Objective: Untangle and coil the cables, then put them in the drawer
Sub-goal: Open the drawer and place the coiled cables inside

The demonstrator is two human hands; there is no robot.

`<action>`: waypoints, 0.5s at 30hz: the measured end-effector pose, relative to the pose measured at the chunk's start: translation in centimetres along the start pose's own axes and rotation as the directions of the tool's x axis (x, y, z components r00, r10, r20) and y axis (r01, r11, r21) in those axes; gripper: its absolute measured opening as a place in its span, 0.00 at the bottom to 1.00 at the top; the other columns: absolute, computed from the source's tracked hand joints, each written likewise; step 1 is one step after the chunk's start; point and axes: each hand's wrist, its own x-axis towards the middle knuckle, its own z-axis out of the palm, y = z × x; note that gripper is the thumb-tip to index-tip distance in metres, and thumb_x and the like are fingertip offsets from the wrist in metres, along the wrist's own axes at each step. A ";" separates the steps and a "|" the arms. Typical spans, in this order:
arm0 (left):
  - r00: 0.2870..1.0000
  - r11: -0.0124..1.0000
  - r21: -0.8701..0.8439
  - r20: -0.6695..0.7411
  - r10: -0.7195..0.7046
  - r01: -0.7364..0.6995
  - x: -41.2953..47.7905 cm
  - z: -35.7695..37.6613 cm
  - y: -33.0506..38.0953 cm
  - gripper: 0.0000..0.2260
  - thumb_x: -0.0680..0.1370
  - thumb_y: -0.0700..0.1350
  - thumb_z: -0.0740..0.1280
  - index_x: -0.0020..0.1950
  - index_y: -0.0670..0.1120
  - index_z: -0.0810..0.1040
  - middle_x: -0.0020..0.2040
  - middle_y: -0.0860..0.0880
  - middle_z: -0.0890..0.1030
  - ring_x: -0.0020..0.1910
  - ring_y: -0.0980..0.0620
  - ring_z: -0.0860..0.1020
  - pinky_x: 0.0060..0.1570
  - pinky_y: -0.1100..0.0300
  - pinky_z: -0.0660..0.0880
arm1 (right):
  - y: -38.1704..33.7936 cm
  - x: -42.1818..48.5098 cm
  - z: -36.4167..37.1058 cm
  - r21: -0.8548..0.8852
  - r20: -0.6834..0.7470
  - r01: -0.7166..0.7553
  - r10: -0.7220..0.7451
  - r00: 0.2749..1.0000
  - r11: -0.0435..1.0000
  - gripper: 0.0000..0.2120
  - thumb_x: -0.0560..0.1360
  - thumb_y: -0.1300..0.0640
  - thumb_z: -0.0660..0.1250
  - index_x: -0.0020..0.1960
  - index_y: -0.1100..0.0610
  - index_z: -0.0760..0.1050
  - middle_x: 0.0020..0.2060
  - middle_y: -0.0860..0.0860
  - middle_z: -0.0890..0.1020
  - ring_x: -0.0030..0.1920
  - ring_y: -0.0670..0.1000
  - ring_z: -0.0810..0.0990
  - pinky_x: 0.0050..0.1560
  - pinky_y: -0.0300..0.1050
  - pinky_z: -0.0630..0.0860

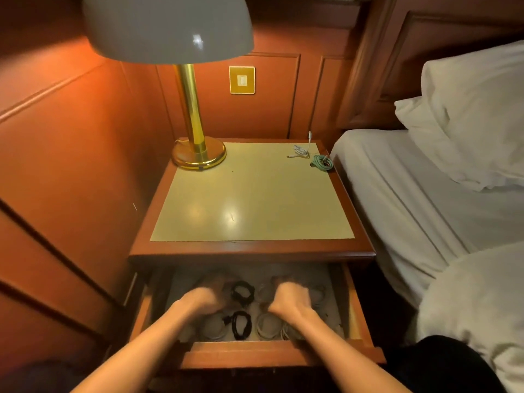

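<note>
The nightstand drawer stands pulled out, and several coiled cables lie inside it: two black coils and pale white coils. My left hand and my right hand both reach down into the drawer, blurred, with fingers curled over the cables at the back. What they hold is hidden. On the nightstand top, at the far right corner, lie a loose white cable and a coiled green cable.
A brass lamp with a white shade stands at the back left of the nightstand. A bed with white sheets and pillows is close on the right. Red panelled walls close off the left and back, with a switch plate.
</note>
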 end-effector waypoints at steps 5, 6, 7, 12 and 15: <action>0.989 0.981 0.186 0.132 -0.071 0.046 3.5 2.7 -5.6 0.26 0.64 0.68 0.65 0.58 0.58 0.77 0.56 0.55 0.81 0.51 0.55 0.79 0.53 0.58 0.78 | 0.0 -0.1 -0.7 -0.052 0.008 0.024 -0.023 1.000 0.998 0.19 0.72 0.46 0.70 0.57 0.57 0.80 0.55 0.57 0.83 0.56 0.59 0.82 0.53 0.48 0.78; 0.988 0.978 0.205 0.137 -0.067 0.038 2.5 1.1 -4.0 0.23 0.66 0.66 0.64 0.54 0.54 0.78 0.53 0.53 0.82 0.48 0.53 0.79 0.51 0.55 0.79 | -0.1 -0.5 -1.5 -0.079 -0.003 0.049 -0.050 0.999 0.996 0.18 0.72 0.46 0.70 0.55 0.58 0.80 0.53 0.57 0.83 0.55 0.59 0.82 0.52 0.49 0.79; 0.986 0.970 0.241 0.158 -0.059 0.020 1.0 -0.8 -1.6 0.20 0.67 0.63 0.65 0.51 0.52 0.77 0.49 0.52 0.81 0.46 0.52 0.79 0.49 0.53 0.79 | -0.1 -1.1 -2.5 -0.098 -0.009 0.078 -0.080 0.997 0.992 0.18 0.72 0.47 0.71 0.54 0.58 0.79 0.53 0.57 0.83 0.54 0.59 0.82 0.52 0.50 0.79; 0.893 0.947 0.117 0.383 0.235 -0.300 -2.5 -10.0 7.1 0.14 0.77 0.55 0.66 0.63 0.59 0.78 0.54 0.64 0.80 0.50 0.61 0.78 0.49 0.64 0.75 | 2.0 -3.6 -10.4 0.053 -0.006 0.195 -0.195 0.981 0.979 0.22 0.70 0.42 0.74 0.60 0.52 0.82 0.52 0.50 0.85 0.53 0.51 0.83 0.55 0.47 0.80; 0.920 0.948 -0.138 0.235 0.313 -0.288 0.2 -14.1 9.4 0.09 0.77 0.54 0.69 0.57 0.60 0.81 0.49 0.64 0.82 0.44 0.62 0.81 0.45 0.65 0.76 | 4.5 -0.7 -16.7 0.198 -0.207 0.160 -0.118 0.971 0.967 0.20 0.68 0.40 0.76 0.54 0.50 0.83 0.40 0.47 0.85 0.41 0.46 0.84 0.48 0.47 0.83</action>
